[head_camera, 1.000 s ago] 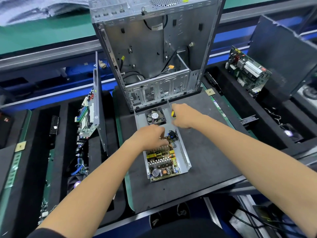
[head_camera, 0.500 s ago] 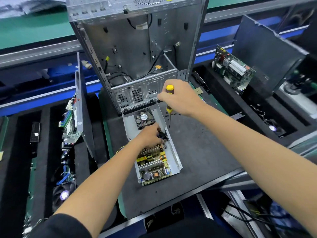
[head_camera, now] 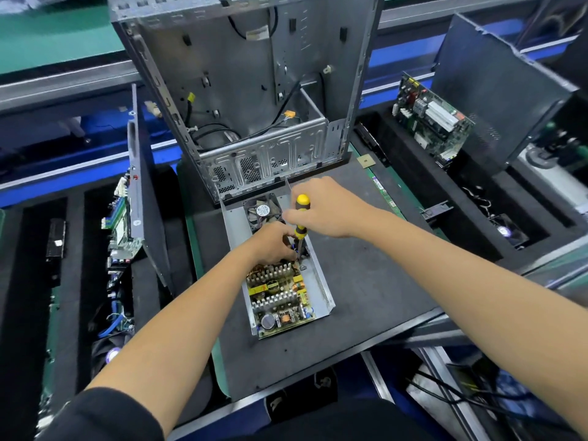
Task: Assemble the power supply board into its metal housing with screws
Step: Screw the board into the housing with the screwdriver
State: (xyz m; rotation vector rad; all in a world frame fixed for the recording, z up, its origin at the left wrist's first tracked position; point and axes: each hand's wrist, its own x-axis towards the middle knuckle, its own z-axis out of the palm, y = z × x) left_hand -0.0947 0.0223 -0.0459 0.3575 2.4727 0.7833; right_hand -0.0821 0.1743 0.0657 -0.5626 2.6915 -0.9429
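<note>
The power supply board (head_camera: 280, 297) lies in its open metal housing (head_camera: 321, 281) on the dark work mat (head_camera: 366, 297), just in front of the upright computer case (head_camera: 254, 90). The right hand (head_camera: 331, 211) grips a yellow-and-black screwdriver (head_camera: 300, 218) held nearly upright, its tip down at the board's far right corner. The left hand (head_camera: 273, 243) rests curled over the board's far end beside the shaft, perhaps steadying a screw, though its fingertips are hidden. A small cooling fan (head_camera: 262, 211) sits at the housing's far end.
</note>
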